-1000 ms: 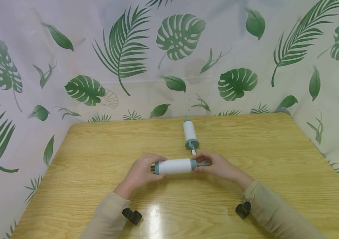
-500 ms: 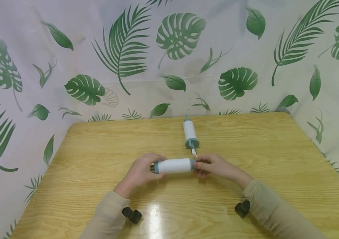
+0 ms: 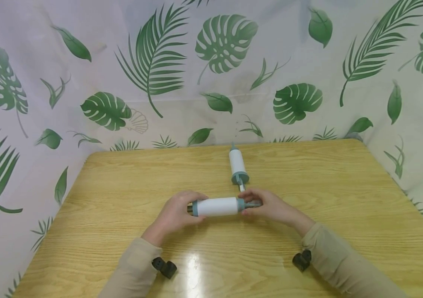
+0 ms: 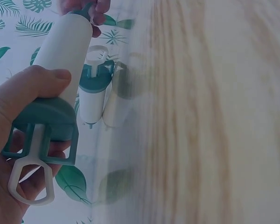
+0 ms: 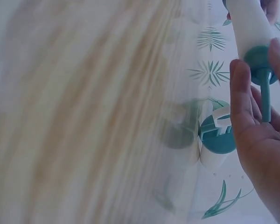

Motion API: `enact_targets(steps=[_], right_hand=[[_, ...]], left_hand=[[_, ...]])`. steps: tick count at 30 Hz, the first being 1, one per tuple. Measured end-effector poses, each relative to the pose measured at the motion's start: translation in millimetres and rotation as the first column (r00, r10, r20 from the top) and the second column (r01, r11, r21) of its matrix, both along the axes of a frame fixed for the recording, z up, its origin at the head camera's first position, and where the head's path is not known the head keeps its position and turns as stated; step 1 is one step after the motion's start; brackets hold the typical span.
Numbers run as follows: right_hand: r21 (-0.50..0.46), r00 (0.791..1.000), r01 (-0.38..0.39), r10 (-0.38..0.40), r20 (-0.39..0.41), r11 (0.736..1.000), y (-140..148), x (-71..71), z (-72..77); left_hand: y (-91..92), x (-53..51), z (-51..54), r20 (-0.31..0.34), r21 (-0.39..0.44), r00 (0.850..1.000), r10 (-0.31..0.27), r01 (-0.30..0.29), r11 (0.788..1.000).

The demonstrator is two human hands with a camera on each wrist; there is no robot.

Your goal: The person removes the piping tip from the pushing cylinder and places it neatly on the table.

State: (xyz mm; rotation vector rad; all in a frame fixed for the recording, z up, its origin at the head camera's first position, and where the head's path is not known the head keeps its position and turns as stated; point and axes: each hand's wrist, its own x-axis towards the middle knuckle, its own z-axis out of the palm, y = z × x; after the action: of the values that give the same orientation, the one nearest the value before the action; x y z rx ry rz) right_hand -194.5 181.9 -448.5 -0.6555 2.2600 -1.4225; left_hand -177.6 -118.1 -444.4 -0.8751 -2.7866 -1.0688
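A white syringe-like tube (image 3: 217, 206) with teal ends lies level between my two hands, above the table. My left hand (image 3: 175, 213) grips its handle end, thumb over the barrel; in the left wrist view, a teal frame and a white loop handle (image 4: 31, 182) stick out beside the palm. At the other end my right hand (image 3: 271, 207) pinches the teal cap (image 5: 259, 60) between thumb and fingers. The cap's thin teal nozzle (image 5: 265, 100) points into the right palm. A second tube (image 3: 237, 162), also white and teal, lies farther back, its nozzle toward the wall.
The wood-grain table (image 3: 129, 178) ends at a white cloth backdrop (image 3: 181, 111) printed with green leaves. The second tube's white loop handle (image 5: 221, 116) lies close to my right fingers in the head view. A small black camera sits on each wrist.
My right fingers close over the nozzle half a second ago, then spread back around the cap, and the nozzle shows again. The left hand and the tube stay nearly still.
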Motion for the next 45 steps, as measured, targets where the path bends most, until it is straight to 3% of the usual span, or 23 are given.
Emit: enact_targets(steps=[9,20,32,45], right_hand=[[-0.078,0.985,-0.036,0.048,0.165,0.996,-1.4,1.4,2.1],[-0.008,1.0,0.013,-0.013,-0.01,1.0,-0.6,0.2,-0.4],[-0.061,1.0,0.007,-0.008,-0.022,0.998,1.6,-0.2,-1.0],[-0.024,0.999,0.03,-0.03,-0.026,0.999,7.8,1.2,1.3]], left_hand=[[-0.3,0.5,1.8,-0.007,0.005,1.0,-0.006,0.006,1.0],[-1.4,0.4,1.0,0.024,0.025,1.0,-0.001,0.0,1.0],[-1.6,0.1,1.6,0.017,0.019,1.0,0.006,-0.006,1.0],[-5.6,-4.2,-0.1,0.047,-0.025,0.999,0.02,-0.018,1.0]])
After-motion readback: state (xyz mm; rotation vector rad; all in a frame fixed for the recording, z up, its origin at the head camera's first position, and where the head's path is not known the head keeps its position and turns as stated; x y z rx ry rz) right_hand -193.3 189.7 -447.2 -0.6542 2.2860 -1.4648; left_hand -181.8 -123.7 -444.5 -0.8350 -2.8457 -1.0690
